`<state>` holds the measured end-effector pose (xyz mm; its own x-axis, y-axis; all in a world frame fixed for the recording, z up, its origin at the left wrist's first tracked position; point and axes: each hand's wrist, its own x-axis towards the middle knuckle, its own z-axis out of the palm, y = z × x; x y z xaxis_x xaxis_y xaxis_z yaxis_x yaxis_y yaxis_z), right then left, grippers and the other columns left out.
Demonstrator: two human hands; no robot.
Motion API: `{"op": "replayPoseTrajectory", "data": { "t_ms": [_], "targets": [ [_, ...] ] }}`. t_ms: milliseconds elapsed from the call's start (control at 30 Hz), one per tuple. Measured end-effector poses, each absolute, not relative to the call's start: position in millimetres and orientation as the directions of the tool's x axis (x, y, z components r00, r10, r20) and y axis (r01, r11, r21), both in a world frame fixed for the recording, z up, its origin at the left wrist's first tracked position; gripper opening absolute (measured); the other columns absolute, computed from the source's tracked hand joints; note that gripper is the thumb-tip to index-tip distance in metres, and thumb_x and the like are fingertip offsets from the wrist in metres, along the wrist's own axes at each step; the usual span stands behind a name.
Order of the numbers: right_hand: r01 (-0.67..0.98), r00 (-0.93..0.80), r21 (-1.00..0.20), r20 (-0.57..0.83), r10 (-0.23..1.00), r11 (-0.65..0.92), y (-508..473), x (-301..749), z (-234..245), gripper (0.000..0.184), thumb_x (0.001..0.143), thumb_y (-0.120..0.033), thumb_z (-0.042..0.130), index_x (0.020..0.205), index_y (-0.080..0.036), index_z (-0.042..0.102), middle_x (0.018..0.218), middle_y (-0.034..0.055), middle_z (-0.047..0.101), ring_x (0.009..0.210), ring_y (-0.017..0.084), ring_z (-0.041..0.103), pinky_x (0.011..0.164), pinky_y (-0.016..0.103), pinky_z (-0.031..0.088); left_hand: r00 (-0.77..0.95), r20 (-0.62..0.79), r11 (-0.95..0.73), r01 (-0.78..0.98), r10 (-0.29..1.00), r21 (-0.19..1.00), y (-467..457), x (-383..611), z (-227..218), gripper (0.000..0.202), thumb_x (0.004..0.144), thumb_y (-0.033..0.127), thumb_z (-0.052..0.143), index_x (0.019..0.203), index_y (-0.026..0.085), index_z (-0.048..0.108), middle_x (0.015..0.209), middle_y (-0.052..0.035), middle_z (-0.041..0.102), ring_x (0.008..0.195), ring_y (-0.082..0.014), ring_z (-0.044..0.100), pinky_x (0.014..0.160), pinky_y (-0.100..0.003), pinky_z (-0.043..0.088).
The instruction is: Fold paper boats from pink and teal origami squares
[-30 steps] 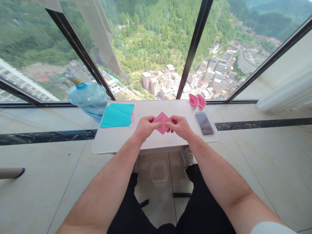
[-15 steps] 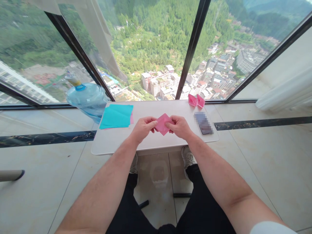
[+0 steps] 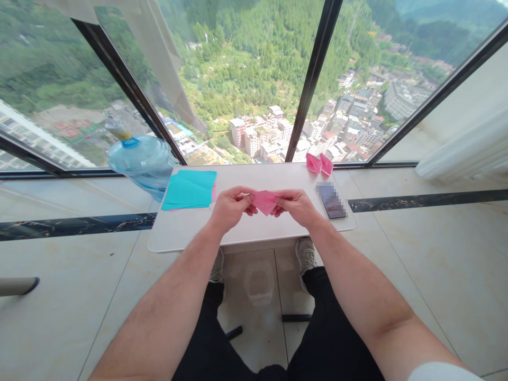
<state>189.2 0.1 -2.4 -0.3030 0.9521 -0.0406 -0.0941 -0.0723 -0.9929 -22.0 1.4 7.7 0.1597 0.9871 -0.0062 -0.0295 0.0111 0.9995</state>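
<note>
A small piece of folded pink paper [image 3: 265,201] is held over the middle of the white table, stretched between both hands. My left hand [image 3: 235,205] pinches its left corner between thumb and fingers. On the opposite corner, my right hand [image 3: 292,204] grips with the thumb on top and the fingers beneath. The fingers partly cover both ends of the paper. Two folded pink paper pieces [image 3: 319,164] stand side by side at the table's far right. To the left lies a stack of blue paper sheets [image 3: 190,189], with pink edges showing under it.
The white table [image 3: 182,232] stands against tall windows. A phone [image 3: 332,201] lies near its right end. Beyond the left end is a large blue water bottle [image 3: 143,161]. My shoes [image 3: 306,255] are on the tiled floor under the front edge.
The pink paper has gone from an upright diamond to a flatter shape with a lower top edge. Both hands still hold it, and the right thumb has shifted towards the right corner.
</note>
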Motion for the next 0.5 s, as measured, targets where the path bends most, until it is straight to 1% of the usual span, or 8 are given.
{"op": "replayPoseTrajectory", "data": {
  "t_ms": [100, 267, 400, 500],
  "targets": [
    [-0.157, -0.299, -0.984, -0.038, 0.953, -0.089, 1.3, 190.9, -5.4, 0.041, 0.071, -0.046, 0.084, 0.101, -0.019, 0.081, 0.072, 0.0043, 0.075, 0.060, 0.016, 0.069, 0.063, 0.032, 0.060, 0.168, -0.004, 0.012, -0.049, 0.986, 0.999, -0.5, -21.4, 11.1, 0.031, 0.071, 0.036, 0.076, 0.092, 0.013, 0.074, 0.061, -0.0043, 0.069, 0.056, -0.0177, 0.067, 0.055, -0.030, 0.054],
    [-0.215, -0.283, -0.969, -0.060, 0.957, -0.124, 1.0, 190.5, -9.4, 0.038, 0.071, -0.037, 0.083, 0.105, -0.020, 0.081, 0.073, 0.0046, 0.076, 0.060, 0.017, 0.069, 0.064, 0.032, 0.061, 0.114, 0.029, -0.019, -0.090, 0.993, 0.996, -1.6, -17.1, 11.1, 0.019, 0.070, 0.021, 0.068, 0.085, 0.013, 0.075, 0.056, -0.0022, 0.067, 0.053, -0.0155, 0.064, 0.052, -0.026, 0.052],
    [-0.286, -0.254, -0.952, -0.036, 0.966, -0.110, 0.5, 187.8, -9.0, 0.028, 0.069, -0.029, 0.081, 0.095, -0.019, 0.083, 0.072, 0.0054, 0.076, 0.062, 0.017, 0.070, 0.064, 0.031, 0.061, 0.084, 0.055, -0.040, -0.172, 0.995, 0.984, -2.5, -14.7, 9.5, 0.013, 0.069, 0.019, 0.068, 0.080, 0.014, 0.073, 0.056, -0.0024, 0.068, 0.053, -0.0155, 0.065, 0.052, -0.026, 0.051],
    [-0.306, -0.255, -0.946, -0.024, 0.967, -0.104, 0.8, 187.4, -8.9, 0.022, 0.069, -0.024, 0.079, 0.089, -0.019, 0.083, 0.073, 0.0051, 0.076, 0.063, 0.017, 0.070, 0.065, 0.031, 0.061, 0.105, 0.053, -0.031, -0.199, 0.993, 0.980, -3.3, -15.6, 8.7, 0.012, 0.070, 0.019, 0.068, 0.080, 0.014, 0.073, 0.060, -0.0036, 0.071, 0.056, -0.0165, 0.068, 0.055, -0.027, 0.053]
  ]
}}
